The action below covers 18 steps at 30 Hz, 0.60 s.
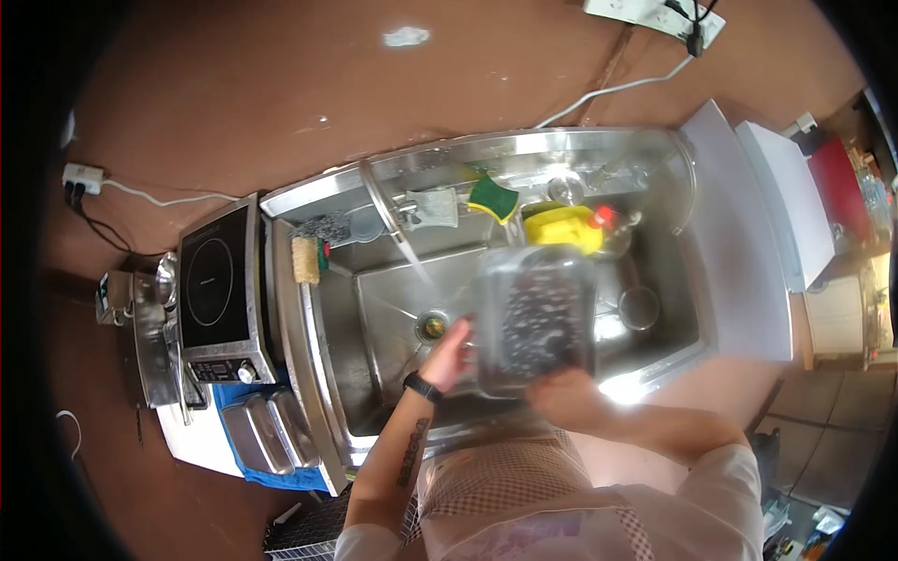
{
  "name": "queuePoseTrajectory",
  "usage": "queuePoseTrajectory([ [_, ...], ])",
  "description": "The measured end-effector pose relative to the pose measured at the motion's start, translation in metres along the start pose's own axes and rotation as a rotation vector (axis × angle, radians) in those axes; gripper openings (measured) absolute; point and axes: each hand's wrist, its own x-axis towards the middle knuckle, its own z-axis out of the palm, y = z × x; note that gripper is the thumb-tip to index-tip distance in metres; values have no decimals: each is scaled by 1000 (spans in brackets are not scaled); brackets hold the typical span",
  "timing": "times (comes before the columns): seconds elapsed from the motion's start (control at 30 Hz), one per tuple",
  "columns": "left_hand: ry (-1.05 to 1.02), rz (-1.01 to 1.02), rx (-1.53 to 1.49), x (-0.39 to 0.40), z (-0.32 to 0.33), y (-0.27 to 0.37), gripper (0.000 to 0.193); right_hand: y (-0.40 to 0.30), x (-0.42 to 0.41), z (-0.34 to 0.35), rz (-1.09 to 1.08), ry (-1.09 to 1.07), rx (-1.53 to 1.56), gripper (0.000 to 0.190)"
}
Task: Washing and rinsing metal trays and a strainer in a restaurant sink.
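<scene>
A rectangular see-through container [540, 315], blurred by motion and speckled with white suds or drops, is held over a stainless steel sink [393, 301]. My left hand [449, 357], with a black band at the wrist, grips its left edge. At its near right edge is my right hand [561, 400], closed on the rim and blurred. Water runs from the faucet [382, 200] into the basin, left of the container. Bits of food sit in the drain [431, 326]. The container hides part of the sink floor.
A green and yellow sponge [493, 199], a yellow bottle [561, 228] with a red cap and a steel wool scourer [323, 228] lie along the sink's back. A scrub brush [305, 259] rests on the left rim. Further left are an induction cooker [216, 280] and metal pans [259, 435].
</scene>
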Motion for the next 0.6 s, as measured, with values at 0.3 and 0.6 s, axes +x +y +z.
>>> queuePoseTrajectory([
  [0.3, 321, -90, 11, -19, -105, -24, 29, 3, 74, 1, 251, 432, 369, 50],
  [0.6, 256, -103, -34, -26, -122, -21, 35, 31, 89, 44, 810, -106, 1381, 51],
])
